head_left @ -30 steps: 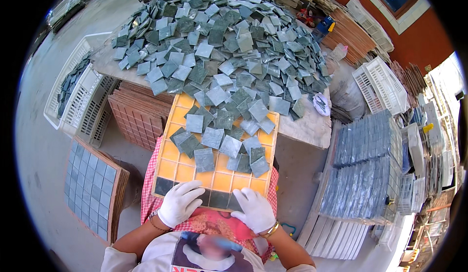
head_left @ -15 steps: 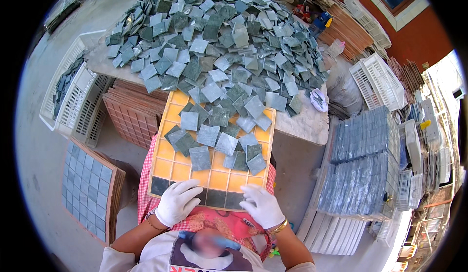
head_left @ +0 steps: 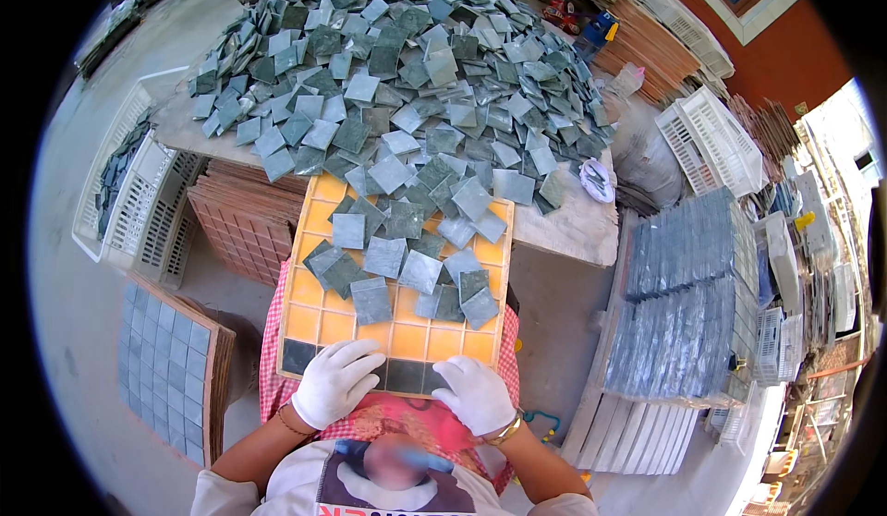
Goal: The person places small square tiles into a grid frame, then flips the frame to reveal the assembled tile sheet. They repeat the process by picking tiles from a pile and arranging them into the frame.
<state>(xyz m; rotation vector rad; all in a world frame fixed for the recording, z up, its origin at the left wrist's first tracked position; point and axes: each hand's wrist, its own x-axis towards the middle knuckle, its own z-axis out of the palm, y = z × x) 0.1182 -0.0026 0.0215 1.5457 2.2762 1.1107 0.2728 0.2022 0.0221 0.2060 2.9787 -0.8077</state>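
On my lap, leaning on the table edge, lies a yellow gridded tray (head_left: pixel 334 326) with a pale frame. Dark square stone tiles (head_left: pixel 406 376) fill cells of its nearest row. My left hand (head_left: pixel 338 383), in a white glove, rests over that row toward the left, fingers stretched to the right. My right hand (head_left: pixel 475 395), also gloved, lies at the row's right end, its fingers spread over the near edge. Both hands hide part of the row. Loose grey-green tiles (head_left: pixel 383 256) lie scattered over the middle and far part of the tray.
A large heap of square tiles (head_left: pixel 407 82) covers the table (head_left: pixel 573 230) beyond the tray. White crates (head_left: pixel 152 183) and a stack of tiled panels (head_left: pixel 166 359) stand at left. Wrapped tile stacks (head_left: pixel 684 303) and a white crate (head_left: pixel 711 142) are at right.
My right hand has moved left along the tray's near edge. The left hand stays over the nearest row, and the whole view has shifted slightly.
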